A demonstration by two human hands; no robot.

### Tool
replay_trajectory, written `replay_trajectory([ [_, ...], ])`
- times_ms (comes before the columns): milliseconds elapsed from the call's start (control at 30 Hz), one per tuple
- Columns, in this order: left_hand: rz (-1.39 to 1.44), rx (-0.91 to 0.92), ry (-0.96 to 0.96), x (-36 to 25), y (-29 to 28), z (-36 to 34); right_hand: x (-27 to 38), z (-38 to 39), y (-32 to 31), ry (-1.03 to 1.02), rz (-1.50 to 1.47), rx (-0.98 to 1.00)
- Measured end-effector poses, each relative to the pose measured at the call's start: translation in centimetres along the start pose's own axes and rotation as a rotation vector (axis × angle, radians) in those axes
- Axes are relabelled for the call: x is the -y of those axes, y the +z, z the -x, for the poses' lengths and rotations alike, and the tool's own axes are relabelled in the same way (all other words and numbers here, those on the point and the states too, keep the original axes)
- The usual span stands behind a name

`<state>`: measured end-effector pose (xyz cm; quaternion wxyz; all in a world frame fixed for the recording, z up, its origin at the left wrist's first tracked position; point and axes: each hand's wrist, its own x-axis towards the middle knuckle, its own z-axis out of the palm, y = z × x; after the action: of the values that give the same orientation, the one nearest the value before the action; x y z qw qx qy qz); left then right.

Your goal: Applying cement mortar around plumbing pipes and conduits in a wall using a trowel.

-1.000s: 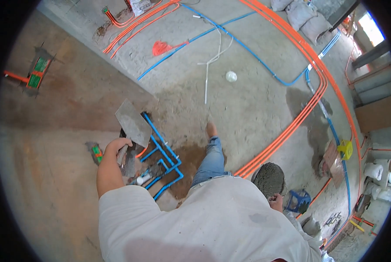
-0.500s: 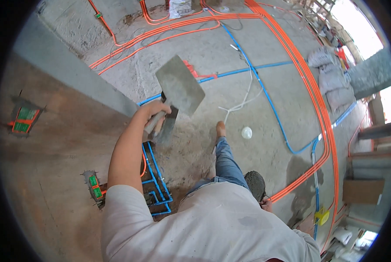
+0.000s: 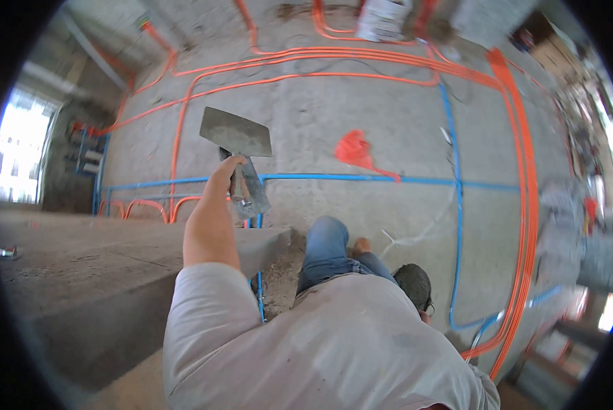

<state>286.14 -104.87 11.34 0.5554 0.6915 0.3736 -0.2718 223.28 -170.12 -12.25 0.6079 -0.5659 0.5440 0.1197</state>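
My left hand grips the handles of metal trowels held out ahead of me: a broad rectangular grey blade on top and a narrower blade hanging below it. My right hand, mostly hidden at the right side of my body, is closed on the rim of a round bucket of grey mortar. My legs in jeans show beside the bucket, on the concrete floor.
A concrete wall edge stands close at my left. Orange conduits and blue pipes cross the floor, with a red scrap among them. Sacks lie at the right, a white sack at the back, a bright window far left.
The view has swung across the room with the wall's end now nearer. The left hand has lifted the trowels forward from beside the floor pipes. The bucket remains in my right hand.
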Motion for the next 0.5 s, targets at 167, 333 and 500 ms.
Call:
replay_trajectory([
  [167,0.216,-0.174,-0.028,0.3,-10.3,-7.7,14.1,-13.5,9.1,-0.224,0.405,0.147],
  [333,0.363,-0.477,-0.161,-2.4,-18.9,-7.7,24.8,-24.6,16.8,-0.182,0.332,0.293],
  [500,0.552,-0.522,-0.129,-1.8,-29.1,-8.3,42.1,-22.7,33.6,-0.357,0.55,0.45],
])
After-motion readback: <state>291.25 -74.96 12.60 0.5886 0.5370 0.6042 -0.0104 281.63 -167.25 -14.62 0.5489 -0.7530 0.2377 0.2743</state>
